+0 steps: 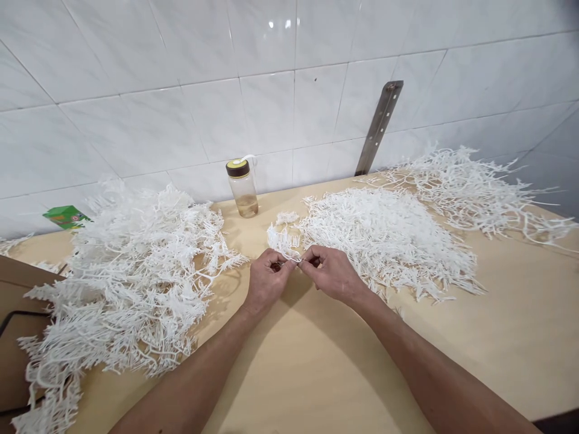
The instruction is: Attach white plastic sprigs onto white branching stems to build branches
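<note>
Near the middle of the table, my left hand (268,277) is closed in a pinch on a white branched plastic sprig (284,240). My right hand (332,271) pinches the same sprig's end, its fingertips almost touching those of the left. The sprig's toothed part stands up beyond my left fingers; the bit between the fingertips is mostly hidden. Just behind it lies a small white scrap (287,217). To the right spreads a pile of short white plastic pieces (384,235). On the left rises a larger tangled heap of branched white sprigs (145,271).
A bottle with a dark and yellow lid (243,190) stands by the tiled wall (266,108). A metal strip with holes (379,128) leans there too. More long white stems (479,187) lie back right. A green packet (67,216) and a cardboard box (20,289) are at the left.
</note>
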Action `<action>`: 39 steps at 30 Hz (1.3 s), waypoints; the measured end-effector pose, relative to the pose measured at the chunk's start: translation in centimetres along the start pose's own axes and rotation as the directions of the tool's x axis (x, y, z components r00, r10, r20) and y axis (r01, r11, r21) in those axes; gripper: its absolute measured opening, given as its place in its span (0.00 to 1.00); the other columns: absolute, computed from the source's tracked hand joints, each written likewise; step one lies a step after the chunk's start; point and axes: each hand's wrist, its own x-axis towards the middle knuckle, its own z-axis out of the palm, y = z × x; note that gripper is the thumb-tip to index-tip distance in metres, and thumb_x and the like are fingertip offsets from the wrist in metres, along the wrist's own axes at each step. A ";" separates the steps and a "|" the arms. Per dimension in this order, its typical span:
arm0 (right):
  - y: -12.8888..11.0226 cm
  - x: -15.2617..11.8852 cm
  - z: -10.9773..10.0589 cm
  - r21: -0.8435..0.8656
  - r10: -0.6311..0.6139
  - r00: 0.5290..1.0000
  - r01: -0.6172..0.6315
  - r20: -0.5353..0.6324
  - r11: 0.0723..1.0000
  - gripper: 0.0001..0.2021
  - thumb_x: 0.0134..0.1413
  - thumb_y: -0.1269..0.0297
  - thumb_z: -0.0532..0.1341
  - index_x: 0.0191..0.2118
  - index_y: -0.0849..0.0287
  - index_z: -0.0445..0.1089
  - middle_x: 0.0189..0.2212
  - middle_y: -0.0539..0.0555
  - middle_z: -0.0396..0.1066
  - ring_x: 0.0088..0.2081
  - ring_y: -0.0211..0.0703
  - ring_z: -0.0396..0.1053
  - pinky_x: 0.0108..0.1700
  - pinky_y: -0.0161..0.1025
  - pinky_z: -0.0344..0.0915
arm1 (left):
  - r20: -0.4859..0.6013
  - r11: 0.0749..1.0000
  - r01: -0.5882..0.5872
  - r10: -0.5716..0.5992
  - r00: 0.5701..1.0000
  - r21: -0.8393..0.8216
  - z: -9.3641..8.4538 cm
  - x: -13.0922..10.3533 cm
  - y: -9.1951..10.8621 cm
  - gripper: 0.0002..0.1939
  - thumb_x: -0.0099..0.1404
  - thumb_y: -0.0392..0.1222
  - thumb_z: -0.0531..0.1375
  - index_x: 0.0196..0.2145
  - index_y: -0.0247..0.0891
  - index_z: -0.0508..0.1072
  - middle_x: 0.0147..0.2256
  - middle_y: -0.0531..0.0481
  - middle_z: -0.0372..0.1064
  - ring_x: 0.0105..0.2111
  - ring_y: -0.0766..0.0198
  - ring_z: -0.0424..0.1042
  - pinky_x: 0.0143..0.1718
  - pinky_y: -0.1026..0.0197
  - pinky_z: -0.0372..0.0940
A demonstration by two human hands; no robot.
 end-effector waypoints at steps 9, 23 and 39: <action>-0.1 0.0 -0.8 -0.051 -0.040 0.999 0.042 0.033 0.998 0.05 0.49 0.67 0.59 0.24 0.58 0.70 0.23 0.48 0.71 0.23 0.37 0.66 0.26 0.34 0.60 | 0.103 0.994 0.099 -0.094 0.990 -0.044 -0.2 0.2 0.4 0.11 0.53 0.42 0.64 0.19 0.37 0.67 0.20 0.56 0.60 0.21 0.70 0.58 0.25 0.65 0.54; -0.4 -0.4 4.2 -0.231 -0.535 0.800 0.485 -0.272 0.843 0.10 0.60 0.72 0.53 0.28 0.56 0.62 0.27 0.52 0.65 0.27 0.39 0.61 0.31 0.36 0.61 | 0.120 0.704 0.440 -0.456 0.882 -0.558 0.3 0.5 0.4 0.12 0.47 0.40 0.67 0.17 0.36 0.66 0.18 0.55 0.62 0.22 0.70 0.59 0.27 0.65 0.57; 0.1 -0.2 5.0 -0.339 -0.644 0.731 0.562 -0.223 0.755 0.12 0.61 0.76 0.51 0.27 0.55 0.57 0.26 0.51 0.60 0.27 0.39 0.59 0.31 0.36 0.60 | 0.122 0.673 0.458 -0.484 0.866 -0.581 0.2 0.5 0.0 0.14 0.46 0.40 0.68 0.17 0.36 0.66 0.17 0.56 0.60 0.21 0.71 0.58 0.25 0.66 0.55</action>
